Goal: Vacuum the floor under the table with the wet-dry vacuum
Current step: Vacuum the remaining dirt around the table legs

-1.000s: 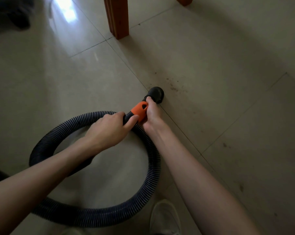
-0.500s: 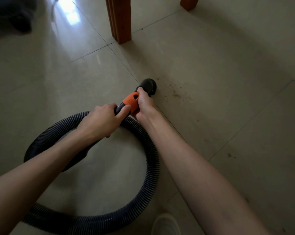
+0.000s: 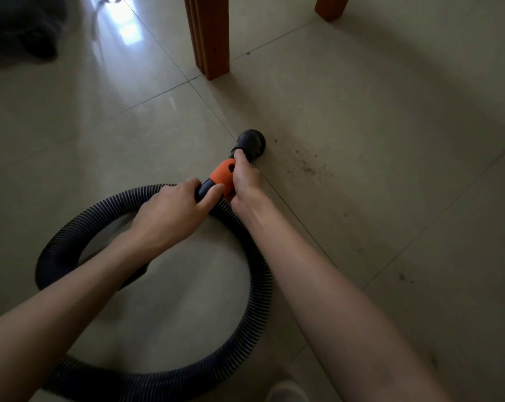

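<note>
While the left hand (image 3: 170, 216) is gripping the black hose (image 3: 254, 297) with curled fingers, the right hand (image 3: 245, 178) is wrapping its fingers around the orange collar (image 3: 220, 174), with the nozzle (image 3: 251, 140) resting on the floor (image 3: 361, 111), crumbs (image 3: 306, 166) at its four o'clock and a table leg (image 3: 213, 36) at twelve.

The hose (image 3: 257, 300) runs off the bottom edge, and a blurred dark shape (image 3: 22, 30) fills the top-left corner.

Pale glossy tiled floor (image 3: 361, 117) bearing dark scattered crumbs (image 3: 306, 166) just right of the right hand (image 3: 245, 181), looped black ribbed hose (image 3: 257, 300) beneath it.
</note>
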